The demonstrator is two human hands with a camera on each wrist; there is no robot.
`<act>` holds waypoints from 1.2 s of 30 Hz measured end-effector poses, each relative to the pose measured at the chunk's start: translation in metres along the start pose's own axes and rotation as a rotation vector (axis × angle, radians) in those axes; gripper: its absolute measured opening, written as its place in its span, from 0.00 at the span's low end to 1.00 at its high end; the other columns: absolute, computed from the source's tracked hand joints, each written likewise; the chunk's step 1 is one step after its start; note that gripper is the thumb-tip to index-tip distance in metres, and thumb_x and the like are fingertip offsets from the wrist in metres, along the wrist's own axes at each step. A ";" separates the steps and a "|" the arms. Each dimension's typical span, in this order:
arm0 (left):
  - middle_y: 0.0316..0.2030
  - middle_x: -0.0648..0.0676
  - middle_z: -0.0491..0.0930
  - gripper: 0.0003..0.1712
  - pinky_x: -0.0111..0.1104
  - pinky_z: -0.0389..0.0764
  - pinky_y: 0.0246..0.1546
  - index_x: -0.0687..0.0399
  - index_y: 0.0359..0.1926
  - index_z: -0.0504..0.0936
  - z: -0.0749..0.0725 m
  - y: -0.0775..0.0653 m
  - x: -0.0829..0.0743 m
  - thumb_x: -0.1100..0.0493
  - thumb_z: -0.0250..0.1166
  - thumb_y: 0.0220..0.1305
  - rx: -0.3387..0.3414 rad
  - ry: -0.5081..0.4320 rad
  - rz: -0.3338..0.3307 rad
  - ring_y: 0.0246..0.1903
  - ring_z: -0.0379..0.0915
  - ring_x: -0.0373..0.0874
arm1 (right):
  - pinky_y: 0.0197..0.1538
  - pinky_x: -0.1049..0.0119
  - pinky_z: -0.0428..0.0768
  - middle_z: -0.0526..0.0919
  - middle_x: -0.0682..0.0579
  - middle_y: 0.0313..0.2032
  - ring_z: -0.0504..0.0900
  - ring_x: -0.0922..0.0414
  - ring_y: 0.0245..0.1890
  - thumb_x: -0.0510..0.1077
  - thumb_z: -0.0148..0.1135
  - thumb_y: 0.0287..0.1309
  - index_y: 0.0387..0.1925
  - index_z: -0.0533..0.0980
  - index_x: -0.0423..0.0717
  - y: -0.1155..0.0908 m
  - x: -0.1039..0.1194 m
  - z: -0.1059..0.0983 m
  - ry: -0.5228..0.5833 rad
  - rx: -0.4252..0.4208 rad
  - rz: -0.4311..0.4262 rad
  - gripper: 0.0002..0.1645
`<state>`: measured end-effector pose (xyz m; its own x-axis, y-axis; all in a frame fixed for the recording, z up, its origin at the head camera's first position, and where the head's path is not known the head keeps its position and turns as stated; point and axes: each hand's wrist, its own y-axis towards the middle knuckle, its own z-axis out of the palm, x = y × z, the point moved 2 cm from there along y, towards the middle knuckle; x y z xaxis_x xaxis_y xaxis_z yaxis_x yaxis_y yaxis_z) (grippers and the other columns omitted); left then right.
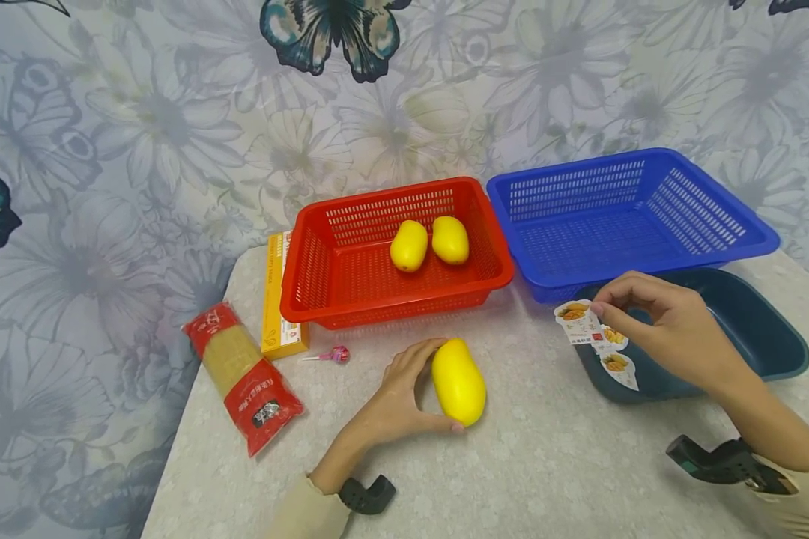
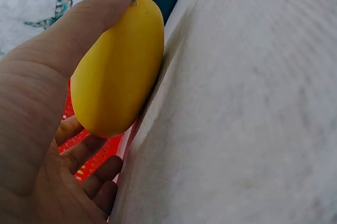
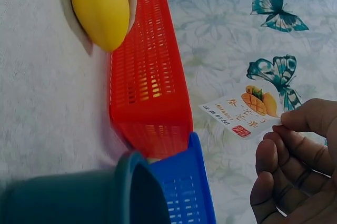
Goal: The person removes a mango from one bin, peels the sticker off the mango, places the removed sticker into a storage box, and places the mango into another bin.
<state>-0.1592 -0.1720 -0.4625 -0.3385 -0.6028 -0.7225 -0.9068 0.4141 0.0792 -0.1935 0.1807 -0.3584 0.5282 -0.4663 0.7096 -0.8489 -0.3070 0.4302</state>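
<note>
A yellow mango lies on the table in front of the red basket. My left hand holds it by its ends, thumb at the near end and fingertips at the far end; the left wrist view shows the thumb on the mango. Between thumb and forefinger, my right hand pinches a mango sticker by its edge, above the dark green basin. In the right wrist view this sticker shows a cut mango and printed characters. Two more stickers appear at the basin's left rim.
Two yellow mangoes sit in the red basket. A blue basket stands to its right, with the dark green basin in front. At left are a red-and-yellow noodle packet, a yellow box and a lollipop.
</note>
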 end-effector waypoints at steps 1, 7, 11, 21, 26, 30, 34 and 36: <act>0.72 0.35 0.54 0.67 0.51 0.55 0.68 0.32 0.76 0.56 0.000 0.000 0.000 0.30 0.80 0.36 0.001 0.002 -0.001 0.70 0.50 0.39 | 0.43 0.82 0.74 0.82 0.53 0.33 0.78 0.62 0.34 0.32 0.66 0.62 0.37 0.82 0.50 -0.001 -0.002 -0.002 -0.007 -0.007 0.008 0.09; 0.72 0.35 0.54 0.67 0.50 0.53 0.69 0.31 0.77 0.55 0.001 0.000 0.002 0.29 0.80 0.37 0.008 -0.001 0.000 0.70 0.50 0.38 | 0.43 0.84 0.72 0.82 0.53 0.34 0.77 0.63 0.36 0.34 0.66 0.63 0.38 0.83 0.50 -0.006 -0.013 -0.011 -0.037 -0.035 0.070 0.07; 0.72 0.34 0.54 0.67 0.49 0.52 0.69 0.30 0.76 0.55 0.002 0.000 0.002 0.29 0.80 0.36 0.004 0.000 0.006 0.70 0.50 0.36 | 0.43 0.84 0.71 0.82 0.53 0.34 0.77 0.64 0.37 0.36 0.66 0.64 0.39 0.83 0.50 -0.010 -0.019 -0.018 -0.063 -0.050 0.107 0.06; 0.72 0.34 0.53 0.67 0.50 0.54 0.68 0.32 0.77 0.55 0.002 0.000 0.001 0.30 0.80 0.37 0.008 0.003 0.000 0.70 0.50 0.37 | 0.40 0.82 0.67 0.82 0.59 0.34 0.75 0.68 0.37 0.43 0.66 0.66 0.36 0.85 0.52 -0.016 -0.036 -0.034 -0.199 -0.154 0.161 0.04; 0.72 0.35 0.53 0.67 0.51 0.57 0.67 0.31 0.77 0.55 0.002 0.001 0.001 0.29 0.80 0.37 0.014 0.005 -0.005 0.70 0.50 0.40 | 0.35 0.82 0.66 0.80 0.68 0.33 0.73 0.72 0.35 0.41 0.71 0.60 0.33 0.85 0.50 -0.020 -0.047 -0.042 -0.276 -0.190 0.120 0.01; 0.73 0.36 0.53 0.67 0.53 0.57 0.67 0.32 0.77 0.55 0.002 0.002 0.001 0.30 0.80 0.37 0.016 0.005 -0.001 0.70 0.50 0.41 | 0.32 0.83 0.66 0.79 0.70 0.31 0.73 0.75 0.32 0.37 0.75 0.53 0.31 0.85 0.50 -0.023 -0.053 -0.047 -0.293 -0.207 0.112 0.06; 0.73 0.36 0.52 0.67 0.52 0.54 0.69 0.31 0.77 0.54 0.002 0.002 0.002 0.31 0.80 0.37 0.018 0.004 -0.004 0.71 0.49 0.40 | 0.34 0.85 0.66 0.79 0.69 0.29 0.72 0.75 0.31 0.37 0.77 0.50 0.31 0.84 0.50 -0.025 -0.057 -0.053 -0.298 -0.202 0.146 0.08; 0.73 0.35 0.52 0.67 0.52 0.52 0.69 0.30 0.77 0.54 0.001 0.002 0.002 0.31 0.80 0.38 0.022 0.006 -0.007 0.71 0.48 0.39 | 0.35 0.86 0.66 0.79 0.67 0.29 0.72 0.75 0.31 0.38 0.77 0.51 0.31 0.84 0.49 -0.027 -0.059 -0.055 -0.318 -0.195 0.167 0.08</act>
<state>-0.1618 -0.1714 -0.4646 -0.3336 -0.6103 -0.7186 -0.9036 0.4243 0.0591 -0.2030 0.2625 -0.3809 0.3359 -0.7389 0.5841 -0.8948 -0.0566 0.4429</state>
